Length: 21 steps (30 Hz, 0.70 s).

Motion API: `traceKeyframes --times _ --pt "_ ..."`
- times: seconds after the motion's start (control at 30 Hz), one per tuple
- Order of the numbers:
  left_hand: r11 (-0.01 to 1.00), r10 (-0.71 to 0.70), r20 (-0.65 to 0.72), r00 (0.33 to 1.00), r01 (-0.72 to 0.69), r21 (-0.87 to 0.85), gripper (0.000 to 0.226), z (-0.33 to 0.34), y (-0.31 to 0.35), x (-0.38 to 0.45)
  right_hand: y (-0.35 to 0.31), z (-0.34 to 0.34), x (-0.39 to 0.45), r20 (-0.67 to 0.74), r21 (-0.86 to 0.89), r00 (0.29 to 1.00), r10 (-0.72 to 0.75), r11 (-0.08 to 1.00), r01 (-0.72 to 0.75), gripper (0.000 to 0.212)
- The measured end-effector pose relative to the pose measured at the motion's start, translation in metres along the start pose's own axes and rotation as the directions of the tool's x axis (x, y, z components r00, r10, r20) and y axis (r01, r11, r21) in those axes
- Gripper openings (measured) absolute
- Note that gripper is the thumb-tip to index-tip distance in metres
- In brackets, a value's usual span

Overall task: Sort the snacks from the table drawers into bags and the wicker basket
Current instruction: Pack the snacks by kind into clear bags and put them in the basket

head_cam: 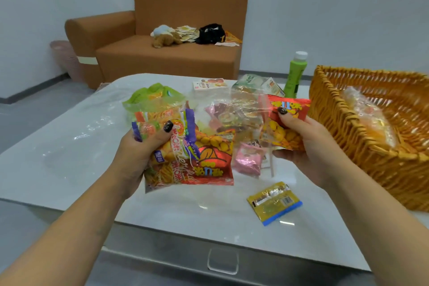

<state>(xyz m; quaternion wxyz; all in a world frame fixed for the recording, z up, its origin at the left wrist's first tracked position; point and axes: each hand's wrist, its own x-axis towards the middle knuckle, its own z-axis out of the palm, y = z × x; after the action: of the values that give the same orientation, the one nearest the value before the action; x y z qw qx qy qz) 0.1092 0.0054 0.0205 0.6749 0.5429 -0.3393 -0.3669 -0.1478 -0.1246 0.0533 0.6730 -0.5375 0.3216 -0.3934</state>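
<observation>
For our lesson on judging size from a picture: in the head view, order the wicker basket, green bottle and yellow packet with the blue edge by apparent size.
1. wicker basket
2. green bottle
3. yellow packet

The bottle stands farther off, so the last two are unsure.

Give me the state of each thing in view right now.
Left hand: grips a bunch of snack packets.
Right hand: holds a red packet.
Basket: upright on the table, clear bag of snacks inside.
Yellow packet: flat on the table, loose.
Pink packet: lying on the table.
Green bottle: upright, capped.
Drawer: closed.
</observation>
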Motion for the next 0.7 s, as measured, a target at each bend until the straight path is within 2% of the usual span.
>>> traceKeyframes --times 0.07,0.17,0.23,0.37,0.47,0.53,0.57,0.63,0.7 --pt "1.000 -0.010 0.000 1.000 0.010 0.010 0.104 0.006 -0.001 0.000 -0.006 -0.006 -0.005 0.023 -0.027 1.000 0.009 1.000 -0.008 0.028" --pt "0.999 -0.020 0.007 1.000 0.020 0.027 0.105 0.016 -0.002 0.000 -0.009 -0.009 -0.010 0.045 -0.036 0.999 0.030 0.999 -0.028 0.015" --pt "0.999 -0.033 0.024 0.999 0.032 0.038 0.106 0.023 -0.004 -0.001 -0.011 -0.009 -0.014 0.119 -0.092 0.992 0.042 0.995 -0.031 0.015" --pt "0.996 -0.056 0.090 0.994 0.049 0.074 0.100 0.038 -0.009 -0.006 -0.013 -0.011 -0.019 0.281 -0.239 0.954 0.102 0.970 -0.033 0.037" --pt "0.990 -0.089 0.140 0.986 0.072 0.123 0.096 0.047 -0.014 -0.011 -0.006 -0.006 -0.017 0.274 -0.271 0.960 0.059 0.962 0.018 0.025" --pt "0.985 -0.124 0.152 0.981 0.103 0.138 0.085 0.049 -0.019 -0.013 -0.002 -0.002 -0.017 0.248 -0.412 0.964 0.099 0.911 0.012 0.008" --pt "0.984 -0.134 0.149 0.980 0.114 0.135 0.081 0.050 -0.020 -0.013 -0.004 0.000 -0.019 0.250 -0.499 0.959 0.136 0.866 0.007 0.008" --pt "0.984 -0.136 0.138 0.981 0.117 0.134 0.089 0.050 -0.021 -0.013 -0.006 0.001 -0.018 0.303 -0.596 0.933 0.195 0.803 0.026 0.014" --pt "0.985 -0.134 0.118 0.984 0.120 0.123 0.098 0.048 -0.022 -0.013 -0.010 0.005 -0.015 0.338 -0.616 0.923 0.183 0.784 0.070 0.018"
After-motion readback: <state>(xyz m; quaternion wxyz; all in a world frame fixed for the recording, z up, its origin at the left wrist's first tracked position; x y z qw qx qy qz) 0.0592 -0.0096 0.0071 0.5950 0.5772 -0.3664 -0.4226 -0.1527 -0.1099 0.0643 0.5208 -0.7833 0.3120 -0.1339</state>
